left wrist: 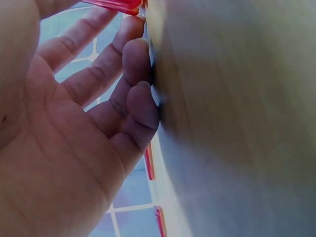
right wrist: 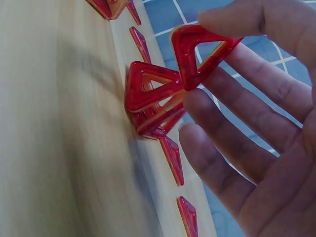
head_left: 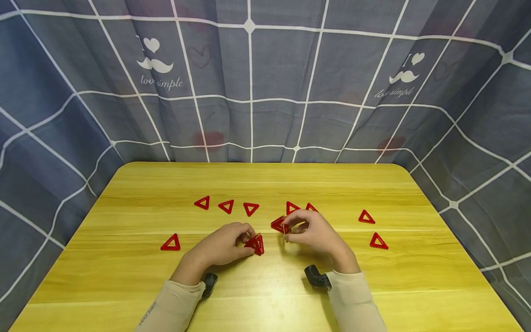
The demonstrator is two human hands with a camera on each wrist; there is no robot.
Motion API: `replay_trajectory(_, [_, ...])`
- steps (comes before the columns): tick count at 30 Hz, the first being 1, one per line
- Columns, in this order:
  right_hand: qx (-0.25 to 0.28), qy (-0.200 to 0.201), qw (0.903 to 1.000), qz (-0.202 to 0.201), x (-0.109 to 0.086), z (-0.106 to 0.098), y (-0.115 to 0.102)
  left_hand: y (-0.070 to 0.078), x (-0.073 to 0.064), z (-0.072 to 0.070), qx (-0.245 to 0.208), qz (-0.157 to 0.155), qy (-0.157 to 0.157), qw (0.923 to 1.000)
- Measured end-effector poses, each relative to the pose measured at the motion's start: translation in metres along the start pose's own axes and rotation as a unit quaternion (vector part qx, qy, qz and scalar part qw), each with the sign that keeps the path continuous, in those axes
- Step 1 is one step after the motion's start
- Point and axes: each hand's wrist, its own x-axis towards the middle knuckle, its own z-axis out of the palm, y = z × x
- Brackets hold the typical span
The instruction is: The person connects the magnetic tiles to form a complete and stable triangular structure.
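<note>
My left hand rests low at the table and holds a small pyramid of red triangular tiles between thumb and fingertips. In the left wrist view only a red edge of that pyramid shows at the top. With thumb and fingers, my right hand pinches one red open-centred triangular tile, tilted up off the table. One corner of it meets a cluster of joined red triangular tiles, which stands on the table. From the head, this cluster lies just left of the right fingertips.
Loose red triangles lie flat behind the hands, among them one at back left and one behind the right hand. Another triangle lies at left, and two at right. A grey checked curtain hangs behind the wooden table.
</note>
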Motion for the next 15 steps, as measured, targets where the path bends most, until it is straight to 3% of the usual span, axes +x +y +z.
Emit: replay_trajectory(15, [-0.021, -0.052, 0.9984, -0.012, 0.008, 0.02, -0.002, -0.001, 0.0, 0.0, -0.003, 0.023, -0.01, 0.9997])
